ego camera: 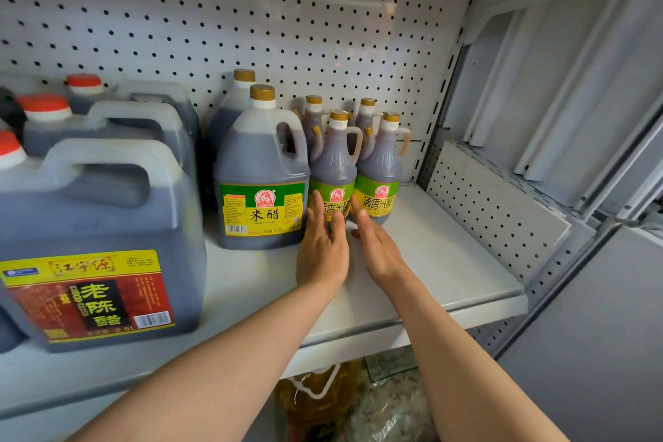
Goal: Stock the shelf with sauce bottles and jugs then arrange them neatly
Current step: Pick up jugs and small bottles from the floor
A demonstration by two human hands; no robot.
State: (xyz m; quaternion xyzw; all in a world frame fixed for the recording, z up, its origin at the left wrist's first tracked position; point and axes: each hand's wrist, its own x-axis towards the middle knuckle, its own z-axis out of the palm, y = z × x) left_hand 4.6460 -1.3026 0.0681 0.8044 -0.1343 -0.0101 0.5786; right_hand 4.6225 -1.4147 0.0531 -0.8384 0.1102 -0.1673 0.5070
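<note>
The white shelf (448, 262) is stocked with large dark jugs (104, 226) at the left and small vinegar bottles (333, 169) near its middle. The front bottle's label is touched by the flat, straight-fingered left hand (323, 248), and the neighbouring bottle (378, 169) is touched by the equally unclenched right hand (376, 248).

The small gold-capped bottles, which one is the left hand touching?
The front left bottle, right beside the rice vinegar jug. The left hand lays straight fingers on its label; the front right bottle gets the right hand.
</note>
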